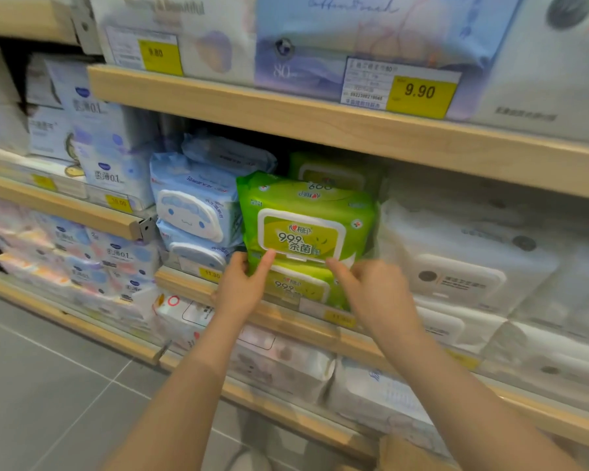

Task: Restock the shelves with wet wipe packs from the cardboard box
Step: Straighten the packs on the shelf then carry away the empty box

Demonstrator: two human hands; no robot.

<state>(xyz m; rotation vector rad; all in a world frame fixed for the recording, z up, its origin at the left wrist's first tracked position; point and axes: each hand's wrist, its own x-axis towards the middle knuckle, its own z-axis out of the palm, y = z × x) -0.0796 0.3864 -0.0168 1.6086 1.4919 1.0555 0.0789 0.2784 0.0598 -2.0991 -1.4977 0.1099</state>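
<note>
A green wet wipe pack [306,219] with a white lid stands on the middle shelf [191,283], on top of another green pack [296,287]. A third green pack [334,171] lies behind. My left hand [244,283] touches the top pack's lower left corner, thumb and fingers around its edge. Fingers apart, my right hand [374,294] hovers at its lower right edge, its fingertip close to the lid. A corner of the cardboard box [408,453] shows at the bottom edge.
Blue cartoon-lidded wipe packs [194,209] stand left of the green ones, white packs [466,266] to the right. Above them runs a wooden shelf [286,120] carrying yellow price tags [419,93]. Lower shelves hold more packs. Grey floor tiles [48,385] lie at the left.
</note>
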